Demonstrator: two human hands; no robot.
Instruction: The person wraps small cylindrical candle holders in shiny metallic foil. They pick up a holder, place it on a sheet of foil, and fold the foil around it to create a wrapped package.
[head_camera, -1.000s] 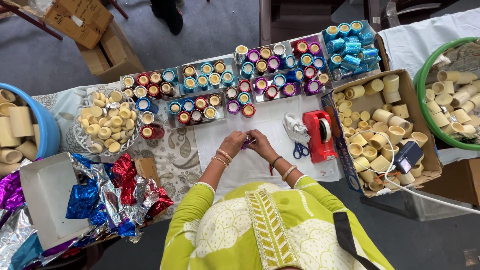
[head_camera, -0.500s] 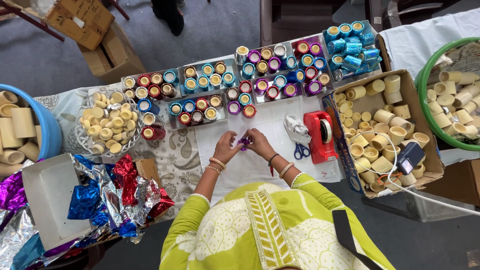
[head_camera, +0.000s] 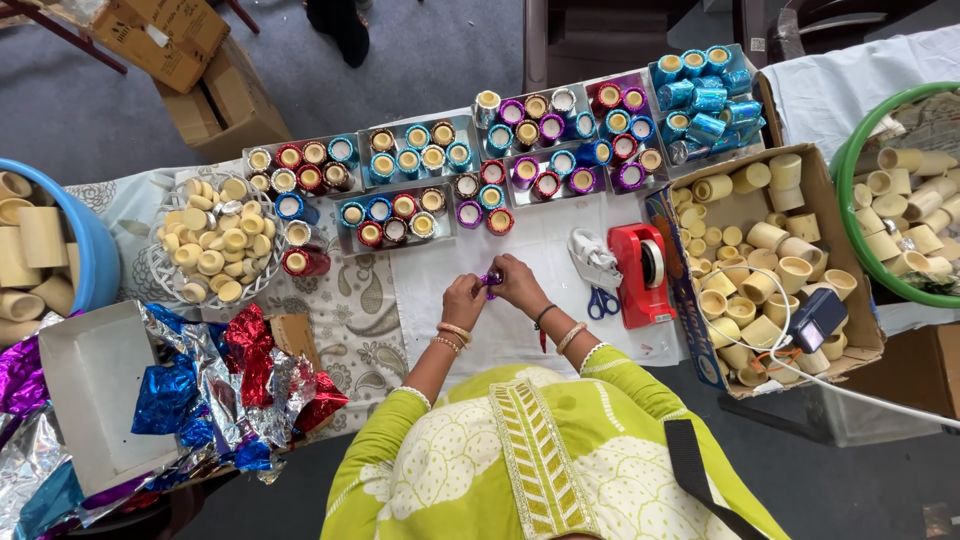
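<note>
Foil-wrapped cups (head_camera: 520, 150) sit in colourful rows at the back of the worktop (head_camera: 440, 300), a red tape dispenser (head_camera: 643, 272) beside blue-handled scissors (head_camera: 600, 295), a cardboard box (head_camera: 835, 240) of plain cups at right, crumpled foil sheets (head_camera: 215, 385) at left.

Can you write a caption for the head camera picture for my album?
Two hands, left hand and right hand, hold a small purple cup above the white table.
</note>
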